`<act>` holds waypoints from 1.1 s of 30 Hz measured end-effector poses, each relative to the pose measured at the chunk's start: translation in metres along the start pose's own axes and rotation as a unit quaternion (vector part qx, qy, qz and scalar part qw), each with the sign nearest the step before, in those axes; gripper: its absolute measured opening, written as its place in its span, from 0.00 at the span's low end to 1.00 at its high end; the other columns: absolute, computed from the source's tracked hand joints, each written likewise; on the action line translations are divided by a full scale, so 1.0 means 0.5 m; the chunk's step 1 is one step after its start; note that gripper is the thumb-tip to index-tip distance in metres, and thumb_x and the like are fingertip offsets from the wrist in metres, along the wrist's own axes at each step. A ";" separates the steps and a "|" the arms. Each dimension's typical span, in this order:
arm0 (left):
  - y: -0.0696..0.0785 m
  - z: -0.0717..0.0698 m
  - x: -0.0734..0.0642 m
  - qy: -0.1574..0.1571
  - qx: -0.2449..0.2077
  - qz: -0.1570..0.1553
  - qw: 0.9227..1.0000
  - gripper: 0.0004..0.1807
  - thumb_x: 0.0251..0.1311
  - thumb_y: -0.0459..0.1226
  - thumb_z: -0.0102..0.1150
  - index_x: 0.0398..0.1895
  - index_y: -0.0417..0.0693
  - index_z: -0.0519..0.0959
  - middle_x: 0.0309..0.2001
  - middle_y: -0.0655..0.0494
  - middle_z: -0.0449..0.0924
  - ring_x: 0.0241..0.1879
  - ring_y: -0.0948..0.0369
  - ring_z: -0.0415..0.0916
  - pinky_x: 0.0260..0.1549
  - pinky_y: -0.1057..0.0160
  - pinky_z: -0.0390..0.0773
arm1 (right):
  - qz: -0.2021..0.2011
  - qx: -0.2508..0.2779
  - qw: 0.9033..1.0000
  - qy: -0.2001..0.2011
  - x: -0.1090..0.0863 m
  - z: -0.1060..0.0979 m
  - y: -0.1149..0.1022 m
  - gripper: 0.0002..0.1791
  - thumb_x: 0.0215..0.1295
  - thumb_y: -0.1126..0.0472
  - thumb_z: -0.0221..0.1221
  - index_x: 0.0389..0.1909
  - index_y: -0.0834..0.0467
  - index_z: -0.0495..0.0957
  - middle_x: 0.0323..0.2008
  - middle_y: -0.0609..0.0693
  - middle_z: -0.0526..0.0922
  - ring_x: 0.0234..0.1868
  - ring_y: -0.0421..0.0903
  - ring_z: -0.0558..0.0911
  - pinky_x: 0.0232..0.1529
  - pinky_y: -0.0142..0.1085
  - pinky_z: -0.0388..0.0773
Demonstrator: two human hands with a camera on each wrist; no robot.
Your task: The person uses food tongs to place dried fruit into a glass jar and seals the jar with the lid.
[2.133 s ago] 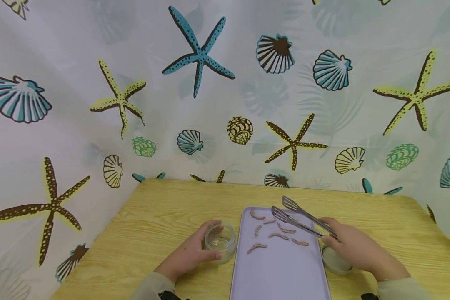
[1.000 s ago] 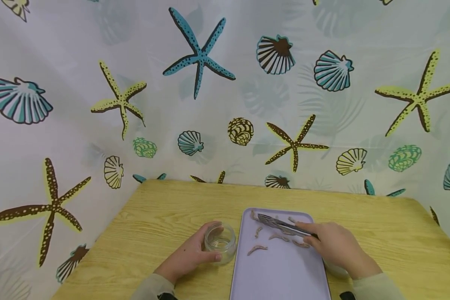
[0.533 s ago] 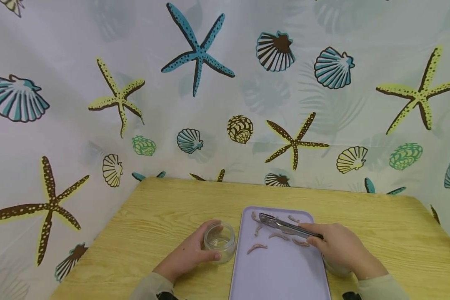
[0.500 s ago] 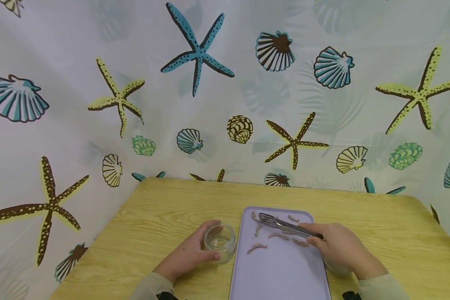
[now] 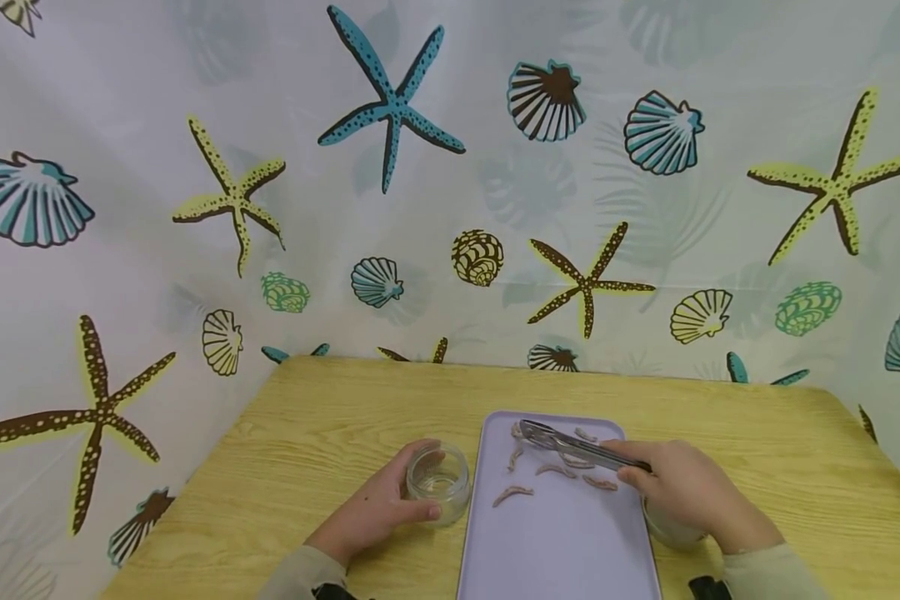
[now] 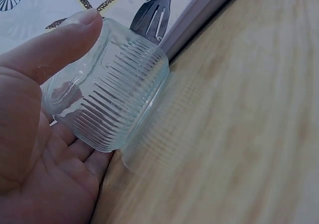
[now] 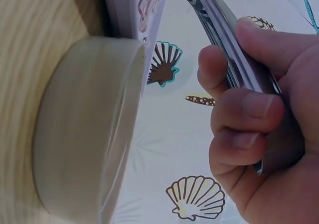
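My left hand [image 5: 381, 498] holds a clear glass jar [image 5: 438, 485], thumb on one side and fingers on the other. The jar stands on the table against the left of a lilac tray [image 5: 558, 550]; ribbed glass walls [image 6: 119, 92] show in the left wrist view. Metal tongs [image 5: 573, 447] are gripped in my right hand [image 5: 686, 483], their arms close together over the tray's far part. Several thin brownish strips [image 5: 513, 494] lie on the tray. One strip [image 5: 516, 430] is at the tongs' tips; whether it is pinched I cannot tell.
A shallow, round, pale dish or lid [image 7: 82, 129] sits on the table right of the tray, partly beneath my right hand. The wood-look table [image 5: 345, 417] extends back to a curtain [image 5: 420, 208] printed with shells and starfish.
The tongs, spread wide about two seconds ago, have come down over the tray and closed together. Lately they have lifted slightly, and the strip at their tips has shifted a little. The left hand stays put.
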State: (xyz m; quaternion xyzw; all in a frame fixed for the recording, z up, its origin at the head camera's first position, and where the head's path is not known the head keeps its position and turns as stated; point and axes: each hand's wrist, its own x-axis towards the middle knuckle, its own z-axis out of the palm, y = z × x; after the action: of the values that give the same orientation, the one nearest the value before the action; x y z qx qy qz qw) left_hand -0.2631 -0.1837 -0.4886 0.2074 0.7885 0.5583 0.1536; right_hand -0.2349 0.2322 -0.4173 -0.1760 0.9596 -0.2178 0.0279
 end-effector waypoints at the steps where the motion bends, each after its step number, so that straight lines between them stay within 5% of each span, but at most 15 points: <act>1: 0.000 0.000 0.000 0.000 -0.002 0.001 1.000 0.46 0.62 0.46 0.71 0.78 0.53 0.55 0.74 0.51 0.63 0.73 0.53 0.59 0.70 0.45 0.56 | -0.002 0.002 1.000 -0.002 0.000 -0.002 0.001 0.23 0.71 0.54 0.62 0.67 0.46 0.78 0.38 0.45 0.85 0.22 0.40 0.69 0.34 0.41 0.70; 6: 0.001 0.000 0.000 -0.004 -0.005 0.008 1.000 0.46 0.63 0.45 0.70 0.79 0.51 0.54 0.74 0.50 0.63 0.73 0.52 0.58 0.70 0.44 0.55 | -0.012 0.004 1.000 -0.003 -0.002 -0.007 0.004 0.23 0.72 0.55 0.61 0.67 0.48 0.78 0.31 0.41 0.82 0.20 0.40 0.68 0.32 0.40 0.69; 14: 0.002 -0.001 -0.002 -0.001 -0.003 0.006 1.000 0.46 0.63 0.45 0.71 0.79 0.52 0.55 0.74 0.51 0.63 0.73 0.52 0.59 0.70 0.44 0.55 | 0.004 -0.011 1.000 -0.006 -0.007 -0.013 0.010 0.22 0.71 0.52 0.62 0.65 0.46 0.80 0.54 0.51 0.85 0.40 0.40 0.80 0.39 0.44 0.76; 33: -0.004 -0.003 -0.001 -0.004 0.000 0.011 1.000 0.47 0.62 0.45 0.71 0.79 0.52 0.54 0.74 0.52 0.64 0.73 0.53 0.59 0.70 0.44 0.55 | -0.053 0.001 0.999 0.010 -0.022 -0.032 0.001 0.22 0.75 0.53 0.58 0.67 0.49 0.77 0.27 0.36 0.81 0.21 0.33 0.69 0.30 0.36 0.69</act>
State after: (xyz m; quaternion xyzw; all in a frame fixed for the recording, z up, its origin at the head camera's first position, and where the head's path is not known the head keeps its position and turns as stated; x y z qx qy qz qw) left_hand -0.2636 -0.1860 -0.4900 0.2185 0.7852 0.5594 0.1508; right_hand -0.2268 0.2430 -0.4032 -0.2247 0.9489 -0.2214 0.0065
